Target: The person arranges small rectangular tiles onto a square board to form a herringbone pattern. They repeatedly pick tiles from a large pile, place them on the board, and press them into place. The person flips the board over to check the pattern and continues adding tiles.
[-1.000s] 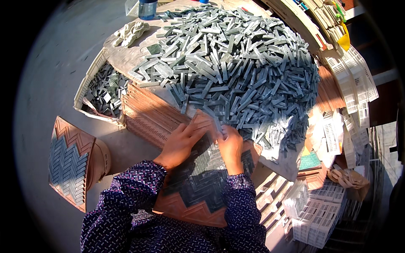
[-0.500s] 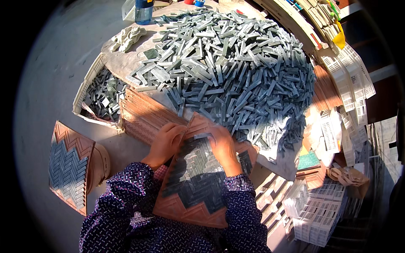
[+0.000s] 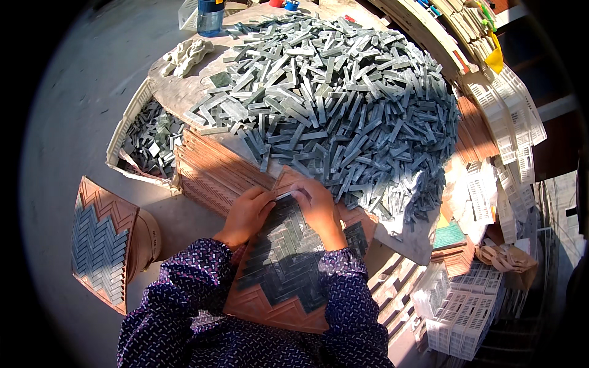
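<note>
Pressing one grey tile strip (image 3: 286,197) between two pinched hands, left hand (image 3: 247,214), right hand (image 3: 319,205), over one herringbone mould tray (image 3: 270,303).

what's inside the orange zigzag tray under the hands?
The orange zigzag tray holds grey-green stone strips laid in herringbone rows. Its near edge shows bare grooves. The left hand and right hand cover the far end.

— Any packages, labels, signs or screens here?

— The nearest thing is a clear plastic bottle with a blue band (image 3: 210,15) at the top edge, behind the heap of grey-green stone strips (image 3: 343,98).

— Can you make out that band?

— No, too small to tell.
</note>
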A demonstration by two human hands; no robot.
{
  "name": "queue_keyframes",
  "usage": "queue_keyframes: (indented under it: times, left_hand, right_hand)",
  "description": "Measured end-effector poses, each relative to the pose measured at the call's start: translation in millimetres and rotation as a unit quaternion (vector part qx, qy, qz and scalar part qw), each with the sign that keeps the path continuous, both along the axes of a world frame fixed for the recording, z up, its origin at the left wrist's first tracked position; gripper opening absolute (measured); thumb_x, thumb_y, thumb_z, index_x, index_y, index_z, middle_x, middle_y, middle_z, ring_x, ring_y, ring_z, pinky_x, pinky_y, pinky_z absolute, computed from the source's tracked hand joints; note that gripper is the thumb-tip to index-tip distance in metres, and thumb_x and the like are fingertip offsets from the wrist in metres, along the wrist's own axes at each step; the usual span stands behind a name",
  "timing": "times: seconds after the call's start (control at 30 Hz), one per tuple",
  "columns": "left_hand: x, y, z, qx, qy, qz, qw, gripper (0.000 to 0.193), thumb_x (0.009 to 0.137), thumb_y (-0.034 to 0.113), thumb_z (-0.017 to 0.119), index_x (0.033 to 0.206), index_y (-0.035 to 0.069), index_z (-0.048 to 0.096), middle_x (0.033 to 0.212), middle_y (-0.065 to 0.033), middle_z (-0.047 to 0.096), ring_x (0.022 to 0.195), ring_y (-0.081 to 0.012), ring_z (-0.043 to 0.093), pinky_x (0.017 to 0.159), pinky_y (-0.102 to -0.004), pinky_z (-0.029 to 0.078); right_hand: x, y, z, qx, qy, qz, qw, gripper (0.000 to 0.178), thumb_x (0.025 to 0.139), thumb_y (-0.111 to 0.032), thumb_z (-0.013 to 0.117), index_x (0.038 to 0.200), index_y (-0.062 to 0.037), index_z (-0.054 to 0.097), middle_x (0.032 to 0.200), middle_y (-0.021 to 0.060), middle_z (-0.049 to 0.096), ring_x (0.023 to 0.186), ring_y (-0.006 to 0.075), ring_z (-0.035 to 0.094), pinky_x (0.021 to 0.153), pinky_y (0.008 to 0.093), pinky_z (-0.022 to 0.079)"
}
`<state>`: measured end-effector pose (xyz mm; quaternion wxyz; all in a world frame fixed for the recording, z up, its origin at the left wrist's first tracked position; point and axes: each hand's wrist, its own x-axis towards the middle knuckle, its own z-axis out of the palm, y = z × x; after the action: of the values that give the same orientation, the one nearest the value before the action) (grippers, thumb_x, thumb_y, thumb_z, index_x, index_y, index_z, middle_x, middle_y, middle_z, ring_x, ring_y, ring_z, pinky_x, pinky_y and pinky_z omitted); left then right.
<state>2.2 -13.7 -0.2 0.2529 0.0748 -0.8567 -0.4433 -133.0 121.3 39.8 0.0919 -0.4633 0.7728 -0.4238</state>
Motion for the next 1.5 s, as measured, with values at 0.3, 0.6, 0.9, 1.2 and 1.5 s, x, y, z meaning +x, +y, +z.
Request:
queue_keyframes:
  times: [0.3, 0.6, 0.9, 1.2, 1.5]
  left_hand:
    - [-6.0, 7.8, 5.0, -0.006, -0.009, 0.013, 1.000, 0.020, 0.080, 0.007, 0.064, 0.099, 0.004, 0.061, 0.088, -0.0128, 0.055, 0.080, -0.0341, 0.058, 0.068, -0.0395, 0.048]
    - [-11.3, 16.3, 1.4, 0.021, -0.017, 0.047, 0.999, 0.021, 0.076, 0.003, 0.066, 0.096, 0.003, 0.062, 0.090, -0.0131, 0.057, 0.082, -0.0339, 0.058, 0.070, -0.0388, 0.048]
    - [-15.2, 13.0, 11.3, 0.039, -0.106, 0.034, 0.993, 0.020, 0.076, 0.002, 0.065, 0.096, 0.002, 0.063, 0.090, -0.0135, 0.057, 0.081, -0.0335, 0.059, 0.070, -0.0377, 0.048]
    - [-22.3, 1.8, 18.6, -0.089, -0.119, -0.013, 0.989, 0.020, 0.077, 0.002, 0.063, 0.097, 0.001, 0.063, 0.095, -0.0141, 0.058, 0.091, -0.0342, 0.058, 0.078, -0.0387, 0.047]
    - [-12.8, 27.9, 10.4, -0.263, -0.180, -0.117, 0.941, 0.070, 0.088, 0.037, 0.055, 0.143, 0.003, 0.028, 0.149, -0.0145, 0.026, 0.140, -0.0310, 0.021, 0.110, -0.0502, 0.020]
  right_hand:
    - [2.9, 10.7, 1.5, -0.005, -0.030, -0.105, 0.994, 0.015, 0.079, -0.004, 0.065, 0.093, 0.0005, 0.063, 0.089, 0.0121, 0.061, 0.077, 0.0257, 0.062, 0.068, 0.0329, 0.048]
    - [61.6, 114.0, 13.2, -0.046, -0.132, -0.231, 0.963, 0.013, 0.082, -0.001, 0.064, 0.095, 0.0006, 0.065, 0.091, 0.0054, 0.064, 0.075, 0.0088, 0.058, 0.066, 0.0220, 0.047]
    - [113.9, 178.0, 24.7, -0.062, -0.237, -0.342, 0.907, 0.011, 0.083, 0.000, 0.062, 0.093, 0.0019, 0.064, 0.089, 0.0039, 0.062, 0.077, 0.0083, 0.057, 0.069, 0.0215, 0.046]
    - [114.7, 170.4, 26.6, -0.079, -0.176, -0.294, 0.936, 0.011, 0.082, -0.002, 0.065, 0.092, 0.0015, 0.064, 0.088, 0.0074, 0.063, 0.075, 0.0110, 0.060, 0.067, 0.0230, 0.047]
    - [104.4, 197.0, 18.5, 0.002, -0.030, -0.410, 0.911, 0.026, 0.082, -0.005, 0.065, 0.107, 0.0010, 0.060, 0.104, 0.0161, 0.062, 0.085, 0.0258, 0.063, 0.074, 0.0295, 0.050]
